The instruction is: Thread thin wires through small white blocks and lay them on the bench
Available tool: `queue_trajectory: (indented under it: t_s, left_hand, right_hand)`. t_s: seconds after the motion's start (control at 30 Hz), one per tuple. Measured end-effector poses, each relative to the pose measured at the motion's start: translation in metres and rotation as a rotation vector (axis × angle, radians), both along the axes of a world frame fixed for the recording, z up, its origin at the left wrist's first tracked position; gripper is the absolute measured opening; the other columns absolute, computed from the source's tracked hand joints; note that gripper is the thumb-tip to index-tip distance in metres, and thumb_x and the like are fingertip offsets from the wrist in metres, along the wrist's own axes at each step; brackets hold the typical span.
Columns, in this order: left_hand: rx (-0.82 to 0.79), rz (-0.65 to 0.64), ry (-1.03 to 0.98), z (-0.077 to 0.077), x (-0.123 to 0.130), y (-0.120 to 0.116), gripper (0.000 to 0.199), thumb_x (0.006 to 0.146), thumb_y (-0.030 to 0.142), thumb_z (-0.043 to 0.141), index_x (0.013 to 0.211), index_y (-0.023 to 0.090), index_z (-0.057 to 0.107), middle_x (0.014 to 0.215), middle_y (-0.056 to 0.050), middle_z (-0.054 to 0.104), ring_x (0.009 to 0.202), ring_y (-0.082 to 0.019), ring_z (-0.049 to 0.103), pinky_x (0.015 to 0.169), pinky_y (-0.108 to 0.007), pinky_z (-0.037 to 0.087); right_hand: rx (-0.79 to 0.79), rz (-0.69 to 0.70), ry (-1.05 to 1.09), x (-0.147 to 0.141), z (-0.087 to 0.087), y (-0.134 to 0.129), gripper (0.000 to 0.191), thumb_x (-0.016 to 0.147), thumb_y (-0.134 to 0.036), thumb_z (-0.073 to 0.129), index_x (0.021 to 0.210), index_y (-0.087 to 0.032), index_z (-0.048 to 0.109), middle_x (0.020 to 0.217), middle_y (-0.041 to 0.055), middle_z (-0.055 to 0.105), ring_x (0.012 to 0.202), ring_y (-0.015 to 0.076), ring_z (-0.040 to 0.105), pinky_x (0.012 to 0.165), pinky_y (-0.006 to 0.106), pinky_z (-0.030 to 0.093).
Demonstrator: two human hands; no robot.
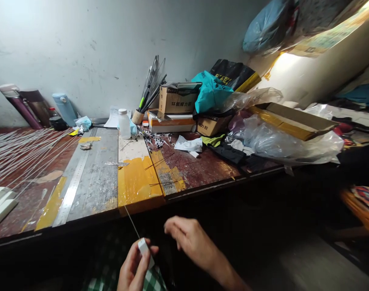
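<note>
Grey plastered wall (90, 44) backs a worn, paint-stained tabletop (190, 165). Cardboard boxes (177, 99) and plastic bags (281, 141) crowd its far right corner; thin white rods (17, 149) fan over its left end. A steel ruler (73, 186) reaches the near edge. Below that edge, left hand (134, 268), grip grasping a small white block (145, 251) on a thin rod (131, 221); right hand (192, 240), grip released.

A worn bench (190, 169) is patched with yellow tape (136, 182); a steel ruler (73, 184) is laid at 7 o'clock; thin white rods (20, 153) are fanned at 9; cardboard boxes (177, 101) and plastic bags (281, 141) are heaped toward 2.
</note>
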State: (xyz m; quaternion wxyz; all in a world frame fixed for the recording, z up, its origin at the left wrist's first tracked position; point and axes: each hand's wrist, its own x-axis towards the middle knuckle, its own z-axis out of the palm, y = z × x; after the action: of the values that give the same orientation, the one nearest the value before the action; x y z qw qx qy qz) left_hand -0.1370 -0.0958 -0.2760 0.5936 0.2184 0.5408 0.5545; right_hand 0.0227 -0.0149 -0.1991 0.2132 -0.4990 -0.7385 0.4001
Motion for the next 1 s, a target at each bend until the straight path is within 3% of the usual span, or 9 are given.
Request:
queue_trajectory:
  t_s: [0.07,0.13,0.23,0.3,0.37,0.57,0.67,0.77,1.0]
  left_hand:
    - [0.072,-0.064,0.01,0.004,-0.001,0.014,0.05,0.072,0.056,0.071,0.103,0.017,0.063,0.095,-0.01,0.073,0.095,-0.025,0.065,0.085,-0.028,0.048]
    - [0.119,-0.13,0.014,0.006,0.002,0.025,0.046,0.078,0.053,0.066,0.106,0.017,0.061,0.099,-0.01,0.072,0.097,-0.024,0.063,0.086,-0.028,0.046]
    - [0.139,-0.232,0.023,0.008,0.012,0.037,0.043,0.084,0.052,0.06,0.109,0.016,0.058,0.101,-0.011,0.071,0.098,-0.023,0.061,0.085,-0.028,0.044]
    - [0.143,-0.273,-0.001,0.008,0.021,0.04,0.042,0.086,0.051,0.057,0.11,0.016,0.056,0.102,-0.011,0.07,0.098,-0.022,0.06,0.086,-0.028,0.043]
    - [0.155,-0.304,-0.018,0.007,0.029,0.041,0.041,0.087,0.05,0.057,0.11,0.016,0.056,0.101,-0.011,0.07,0.098,-0.022,0.06,0.086,-0.028,0.043]
    - [0.157,-0.358,-0.066,0.009,0.039,0.046,0.046,0.085,0.053,0.059,0.11,0.015,0.055,0.097,-0.011,0.07,0.077,-0.019,0.061,0.063,-0.025,0.044]
    - [0.164,-0.298,-0.042,0.013,0.038,0.057,0.045,0.083,0.052,0.061,0.108,0.015,0.056,0.095,-0.01,0.069,0.086,-0.022,0.062,0.074,-0.029,0.046]
    - [0.187,-0.282,-0.007,0.012,0.038,0.065,0.043,0.085,0.05,0.061,0.109,0.014,0.057,0.094,-0.01,0.069,0.093,-0.024,0.061,0.085,-0.032,0.044]
    - [0.185,-0.303,-0.032,0.001,0.044,0.066,0.041,0.086,0.05,0.058,0.107,0.015,0.056,0.09,-0.008,0.068,0.078,-0.019,0.06,0.066,-0.026,0.044]
  right_hand:
    - [-0.252,-0.031,0.073,0.001,-0.015,-0.034,0.021,0.092,-0.038,0.052,0.097,-0.022,0.065,0.072,-0.0018,0.066,0.049,0.0095,0.057,0.044,0.017,0.039]
    - [-0.323,-0.11,0.117,0.001,-0.037,-0.059,0.017,0.085,-0.031,0.06,0.099,-0.021,0.064,0.076,-0.0011,0.067,0.047,0.0086,0.055,0.043,0.017,0.037]
    - [-0.173,-0.29,0.135,0.002,-0.068,-0.078,0.008,0.083,-0.025,0.058,0.086,-0.02,0.064,0.07,-0.0017,0.062,0.049,0.0088,0.051,0.047,0.018,0.038]
    - [-0.06,-0.367,0.167,0.003,-0.078,-0.082,0.014,0.086,-0.027,0.054,0.079,-0.019,0.064,0.072,-0.0002,0.06,0.056,0.0107,0.052,0.052,0.019,0.04]
    - [-0.016,-0.389,0.193,0.004,-0.08,-0.082,0.02,0.089,-0.03,0.05,0.078,-0.019,0.063,0.073,0.0009,0.059,0.063,0.0128,0.053,0.057,0.019,0.042]
    - [0.034,-0.402,0.204,0.003,-0.071,-0.066,0.027,0.095,-0.033,0.044,0.078,-0.02,0.061,0.071,0.0012,0.058,0.065,0.0143,0.056,0.062,0.02,0.045]
    - [0.083,-0.411,0.187,0.003,-0.074,-0.062,0.018,0.092,-0.031,0.049,0.086,-0.021,0.062,0.075,0.0018,0.063,0.067,0.0148,0.06,0.063,0.019,0.047]
    - [0.169,-0.456,0.171,0.003,-0.078,-0.061,0.017,0.091,-0.03,0.051,0.081,-0.021,0.062,0.071,0.0011,0.063,0.063,0.0144,0.06,0.061,0.019,0.048]
    - [0.155,-0.436,0.206,-0.005,-0.08,-0.05,0.029,0.096,-0.034,0.041,0.082,-0.02,0.062,0.07,0.0021,0.062,0.06,0.0142,0.057,0.056,0.019,0.045]
